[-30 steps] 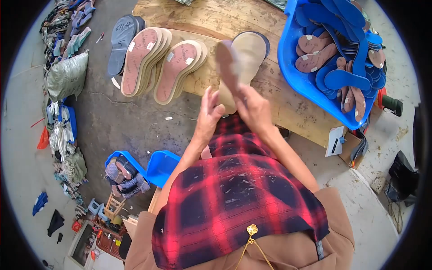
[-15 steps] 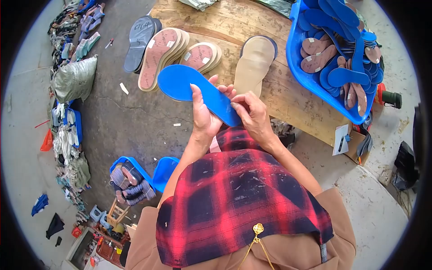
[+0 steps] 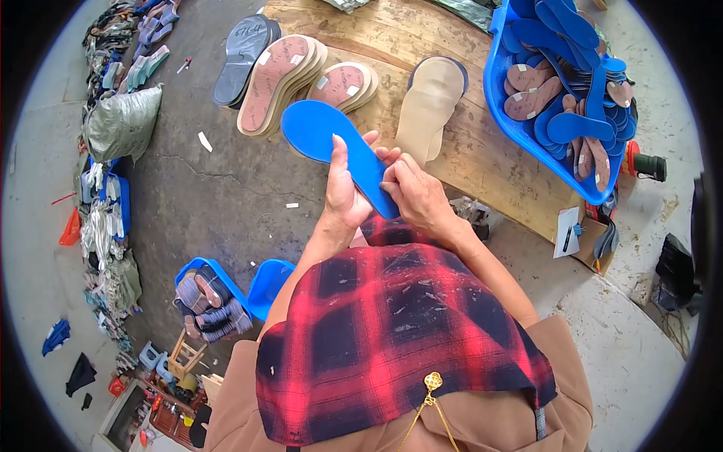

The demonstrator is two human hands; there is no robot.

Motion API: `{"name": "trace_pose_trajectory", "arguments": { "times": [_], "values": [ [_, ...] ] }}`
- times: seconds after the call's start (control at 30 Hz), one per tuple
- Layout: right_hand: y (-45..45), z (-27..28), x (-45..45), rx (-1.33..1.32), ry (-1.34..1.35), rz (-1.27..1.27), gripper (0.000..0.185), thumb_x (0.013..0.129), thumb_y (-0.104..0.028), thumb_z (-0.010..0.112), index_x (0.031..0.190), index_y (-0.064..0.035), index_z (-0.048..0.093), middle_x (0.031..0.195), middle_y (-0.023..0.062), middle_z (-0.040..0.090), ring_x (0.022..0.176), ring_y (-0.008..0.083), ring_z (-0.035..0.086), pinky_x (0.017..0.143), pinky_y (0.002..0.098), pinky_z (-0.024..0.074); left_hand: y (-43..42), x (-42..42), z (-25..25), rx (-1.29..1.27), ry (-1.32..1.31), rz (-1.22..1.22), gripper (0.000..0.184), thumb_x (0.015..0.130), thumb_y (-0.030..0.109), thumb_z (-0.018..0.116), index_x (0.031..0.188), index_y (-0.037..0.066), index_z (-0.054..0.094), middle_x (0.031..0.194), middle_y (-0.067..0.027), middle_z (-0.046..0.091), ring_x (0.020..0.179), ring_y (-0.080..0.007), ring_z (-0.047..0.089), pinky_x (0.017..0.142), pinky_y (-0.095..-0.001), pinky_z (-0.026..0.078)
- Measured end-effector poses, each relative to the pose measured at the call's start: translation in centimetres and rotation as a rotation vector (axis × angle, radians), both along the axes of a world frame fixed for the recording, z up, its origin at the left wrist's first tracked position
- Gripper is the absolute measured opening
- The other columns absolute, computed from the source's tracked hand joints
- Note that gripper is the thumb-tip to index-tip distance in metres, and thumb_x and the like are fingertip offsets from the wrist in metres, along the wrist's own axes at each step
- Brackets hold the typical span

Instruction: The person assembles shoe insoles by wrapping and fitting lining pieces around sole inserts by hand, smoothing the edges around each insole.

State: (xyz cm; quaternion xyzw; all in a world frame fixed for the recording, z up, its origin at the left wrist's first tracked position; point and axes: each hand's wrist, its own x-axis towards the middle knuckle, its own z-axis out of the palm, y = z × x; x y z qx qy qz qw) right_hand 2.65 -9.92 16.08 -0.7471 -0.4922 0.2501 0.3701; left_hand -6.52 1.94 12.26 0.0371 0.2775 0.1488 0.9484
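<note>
A blue insole [image 3: 320, 129] is held above the table's near edge, its blue face up and its wide end pointing up and left. My left hand [image 3: 345, 184] grips it from below, with the thumb on the blue face. At the narrow end's right edge, the bent fingers of my right hand [image 3: 418, 192] press against it. Beyond lie a pile of pink-topped insoles [image 3: 279, 75], a second such pile [image 3: 343, 84] partly covered by the blue insole, and a beige insole pile [image 3: 428, 102] with a dark edge beneath.
Dark grey insoles [image 3: 245, 56] lie at the table's left end. A blue basket [image 3: 503, 139] of blue and pink insoles stands on the right of the wooden table [image 3: 520, 197]. At lower left, a blue chair [image 3: 269, 286] stands near striped slippers [image 3: 215, 305].
An insole first upright and blurred in my right hand was turned blue face up and taken in my left hand. Since then my right fingers have shifted slightly along its edge.
</note>
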Motion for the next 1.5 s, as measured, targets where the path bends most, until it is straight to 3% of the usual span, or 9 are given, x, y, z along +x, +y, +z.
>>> {"name": "trace_pose_trajectory", "arguments": {
  "times": [0.17, 0.8, 0.93, 1.0, 1.07, 1.13, 1.2, 1.33, 1.5],
  "values": [
    [-1.5, 3.1, -1.7, -0.093, 0.308, 0.069, 0.015, 0.087, -0.008, 0.059, 0.092, -0.0018, 0.046, 0.086, 0.0165, 0.051, 0.079, 0.0368, 0.057, 0.068, 0.0445, 0.0444, 1.0, -0.6, 0.2, 0.046, -0.020, 0.069, 0.065, 0.093, 0.060, 0.044, 0.124, 0.003, 0.046, 0.088, -0.0103, 0.059, 0.093, -0.0268, 0.059, 0.098, -0.0480, 0.045],
    [-2.2, 0.4, -3.0, 0.033, -0.105, 0.036, 0.010, 0.087, -0.007, 0.060, 0.091, -0.0039, 0.051, 0.083, 0.0151, 0.055, 0.071, 0.0339, 0.058, 0.063, 0.0401, 0.0474, -1.5, -1.0, 0.4, 0.012, 0.034, -0.013, 0.064, 0.092, 0.059, 0.048, 0.120, 0.001, 0.046, 0.089, -0.0126, 0.058, 0.092, -0.0271, 0.059, 0.098, -0.0494, 0.046],
    [-8.7, -0.7, -1.5, 0.002, 0.011, -0.404, 0.011, 0.093, -0.014, 0.053, 0.095, -0.0030, 0.051, 0.084, 0.0179, 0.057, 0.069, 0.0361, 0.059, 0.065, 0.0425, 0.0483, -0.6, -0.7, 0.4, 0.033, 0.028, -0.030, 0.064, 0.090, 0.058, 0.051, 0.119, 0.001, 0.047, 0.087, -0.0119, 0.059, 0.091, -0.0263, 0.059, 0.098, -0.0489, 0.046],
    [-14.6, -2.7, -0.6, -0.297, 0.130, -0.651, 0.009, 0.093, -0.012, 0.049, 0.097, -0.0034, 0.050, 0.089, 0.0195, 0.061, 0.081, 0.0354, 0.062, 0.070, 0.0436, 0.0478, -0.2, -0.3, 0.1, 0.084, 0.058, -0.033, 0.064, 0.089, 0.058, 0.054, 0.118, 0.002, 0.048, 0.085, -0.0117, 0.059, 0.089, -0.0260, 0.060, 0.097, -0.0476, 0.047],
    [-20.6, -6.0, -0.7, -0.715, -0.187, -0.492, 0.026, 0.088, -0.008, 0.049, 0.113, -0.0012, 0.048, 0.105, 0.0226, 0.059, 0.097, 0.0386, 0.061, 0.080, 0.0449, 0.0496, -0.3, 0.1, -0.5, 0.127, 0.126, -0.048, 0.062, 0.088, 0.057, 0.057, 0.118, 0.002, 0.048, 0.083, -0.0116, 0.060, 0.088, -0.0262, 0.060, 0.097, -0.0450, 0.047],
    [-20.0, -5.2, -0.9, -0.520, -0.096, -0.433, 0.042, 0.088, -0.011, 0.054, 0.127, 0.0000, 0.044, 0.121, 0.0232, 0.055, 0.110, 0.0346, 0.058, 0.091, 0.0420, 0.0479, -1.3, 1.3, -1.7, 0.328, 0.212, -0.150, 0.066, 0.088, 0.054, 0.061, 0.125, 0.003, 0.043, 0.093, -0.0117, 0.058, 0.094, -0.0240, 0.058, 0.098, -0.0410, 0.045],
    [-15.1, -3.2, -0.6, -0.177, 0.478, -0.557, 0.056, 0.088, -0.015, 0.060, 0.137, -0.0007, 0.038, 0.131, 0.0216, 0.051, 0.119, 0.0297, 0.054, 0.098, 0.0402, 0.0442, -3.5, 2.6, -2.0, 0.538, 0.249, -0.241, 0.072, 0.087, 0.051, 0.063, 0.133, 0.004, 0.035, 0.105, -0.0110, 0.055, 0.102, -0.0217, 0.054, 0.098, -0.0372, 0.042],
    [-7.8, -0.9, 0.6, 0.024, 0.342, -0.447, 0.048, 0.091, -0.007, 0.056, 0.136, -0.0005, 0.042, 0.129, 0.0185, 0.055, 0.116, 0.0274, 0.056, 0.098, 0.0351, 0.0438, -7.4, 5.7, -1.3, 0.889, 0.050, -0.472, 0.089, 0.088, 0.042, 0.065, 0.148, 0.006, 0.011, 0.130, -0.0073, 0.037, 0.120, -0.0163, 0.039, 0.102, -0.0316, 0.035],
    [-9.6, -4.8, 3.2, 0.053, 0.566, -0.654, 0.038, 0.094, -0.005, 0.049, 0.130, 0.0042, 0.045, 0.119, 0.0135, 0.060, 0.108, 0.0197, 0.058, 0.094, 0.0306, 0.0443, -3.7, 2.8, -7.1, 0.370, 0.238, -0.354, 0.072, 0.088, 0.043, 0.065, 0.138, 0.003, 0.033, 0.133, -0.0150, 0.042, 0.127, -0.0283, 0.042, 0.105, -0.0419, 0.038]
  ]
}}
